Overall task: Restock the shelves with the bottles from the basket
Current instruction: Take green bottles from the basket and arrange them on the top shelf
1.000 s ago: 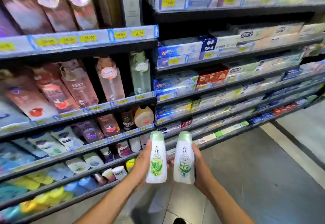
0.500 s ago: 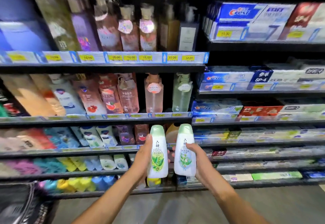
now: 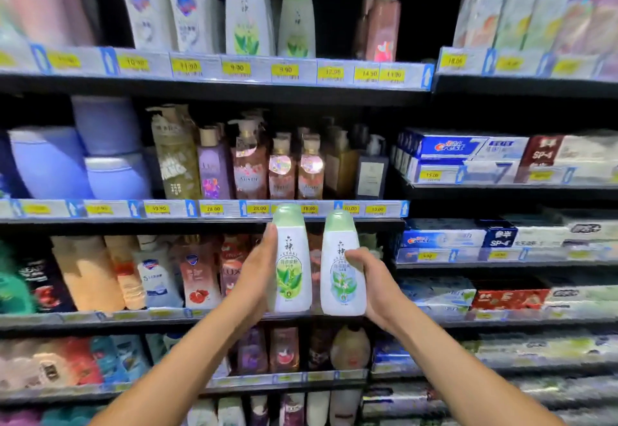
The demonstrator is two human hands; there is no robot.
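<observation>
Both hands are clamped on upright white bottles, left hand (image 3: 259, 278) on one bottle (image 3: 291, 258), right hand (image 3: 374, 283) on the other (image 3: 341, 265); matching green-capped bottles (image 3: 247, 11) stand well above, slightly left.

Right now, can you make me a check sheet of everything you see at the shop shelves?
Surface: dark store shelves with yellow price tags.
Job's things: two white bottles with green caps, left bottle, right bottle, both upright, side by side; matching bottles stand on the top shelf. Basket: nothing seen.
Clutter: pink and brown pump bottles, toothpaste boxes.
Grippers: left hand holds the left bottle; right hand holds the right bottle.
Cables: nothing seen.
Surroundings: packed shop aisle, edges blurred.
</observation>
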